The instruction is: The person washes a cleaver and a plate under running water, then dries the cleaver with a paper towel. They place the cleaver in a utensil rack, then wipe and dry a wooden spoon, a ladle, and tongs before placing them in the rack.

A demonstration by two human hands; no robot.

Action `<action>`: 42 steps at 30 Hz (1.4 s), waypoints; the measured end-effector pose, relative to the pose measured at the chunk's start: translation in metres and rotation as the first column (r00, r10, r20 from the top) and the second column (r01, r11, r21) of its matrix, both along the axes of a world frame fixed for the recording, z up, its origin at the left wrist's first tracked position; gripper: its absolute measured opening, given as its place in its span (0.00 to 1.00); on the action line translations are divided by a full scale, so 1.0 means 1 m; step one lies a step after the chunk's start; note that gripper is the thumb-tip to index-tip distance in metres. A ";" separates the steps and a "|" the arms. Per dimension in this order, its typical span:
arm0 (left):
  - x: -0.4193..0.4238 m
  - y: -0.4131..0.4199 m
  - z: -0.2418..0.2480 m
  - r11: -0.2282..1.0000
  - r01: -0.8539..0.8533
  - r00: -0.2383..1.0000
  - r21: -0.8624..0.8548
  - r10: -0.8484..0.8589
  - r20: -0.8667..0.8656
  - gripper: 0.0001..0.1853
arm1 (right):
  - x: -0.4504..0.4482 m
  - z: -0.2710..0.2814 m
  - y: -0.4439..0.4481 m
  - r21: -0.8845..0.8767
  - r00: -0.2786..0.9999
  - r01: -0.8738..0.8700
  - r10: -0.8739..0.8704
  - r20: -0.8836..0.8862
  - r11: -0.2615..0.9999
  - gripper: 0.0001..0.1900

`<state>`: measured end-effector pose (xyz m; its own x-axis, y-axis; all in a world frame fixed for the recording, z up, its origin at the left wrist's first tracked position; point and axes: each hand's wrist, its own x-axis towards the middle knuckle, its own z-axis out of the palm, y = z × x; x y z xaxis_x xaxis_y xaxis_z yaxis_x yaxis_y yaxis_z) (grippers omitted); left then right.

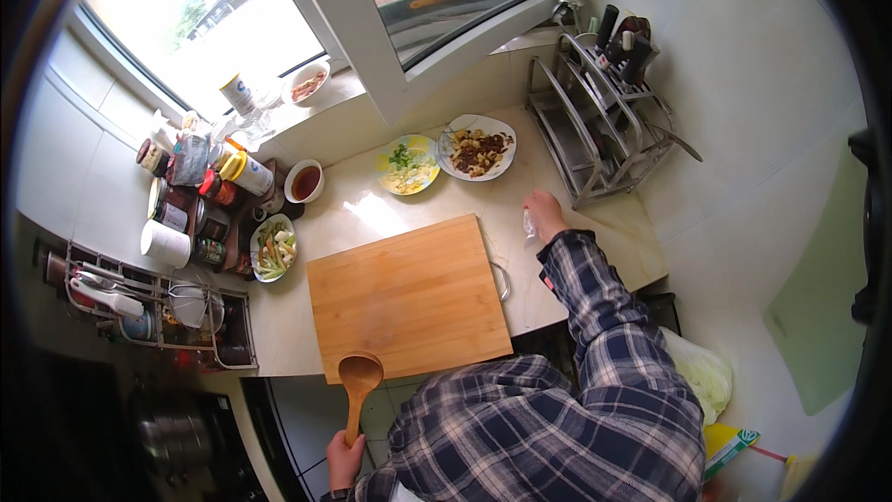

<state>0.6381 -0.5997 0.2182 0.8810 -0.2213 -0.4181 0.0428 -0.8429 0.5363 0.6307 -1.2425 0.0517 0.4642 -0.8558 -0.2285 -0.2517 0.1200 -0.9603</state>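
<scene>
My left hand (345, 459) is closed around the handle of a wooden ladle (360, 371), whose bowl is over the near left corner of a bamboo cutting board (411, 293). To the right of the board, my right hand (546, 215) is held over the counter, gripping a small translucent thing (529, 226), perhaps crumpled plastic. Beyond the board are a plate of chopped scallion and garlic (408, 164) and a white plate of dark and pale browned pieces (477, 148). A bowl of dark red-brown liquid (304, 182) and a dish of cut scallions (273, 248) stand left of them.
A metal knife rack (592, 125) holds utensils at the back right. Jars and bottles (209, 202) crowd the left wall beside a wire utensil rack (160, 307). A bowl of raw meat (306, 84) sits on the windowsill. The open window frame (390, 77) juts inward. A pot (174, 432) stands lower left.
</scene>
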 end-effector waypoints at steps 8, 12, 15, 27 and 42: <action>-0.015 0.002 0.012 0.995 -0.049 0.999 0.091 0.049 0.001 0.14 | 0.093 0.004 -0.040 -0.032 0.981 -0.086 0.079 -0.180 0.996 0.20; -0.029 0.014 0.011 0.991 -0.068 0.997 0.118 0.065 0.037 0.14 | 0.104 0.014 -0.034 -0.065 0.982 -0.010 -0.002 -0.191 0.998 0.19; -0.038 0.022 0.007 0.992 -0.087 0.995 0.086 0.082 0.062 0.14 | 0.106 0.033 -0.024 -0.131 0.956 -0.058 0.017 -0.293 0.990 0.18; -0.048 0.031 -0.003 0.988 -0.098 0.995 0.116 0.094 0.043 0.15 | 0.182 0.025 0.040 -0.118 0.938 -0.232 0.190 -0.289 0.966 0.16; -0.040 0.026 -0.013 0.992 -0.092 0.996 0.091 0.090 0.029 0.14 | 0.031 0.053 -0.018 0.599 0.678 0.488 -0.708 0.198 0.635 0.29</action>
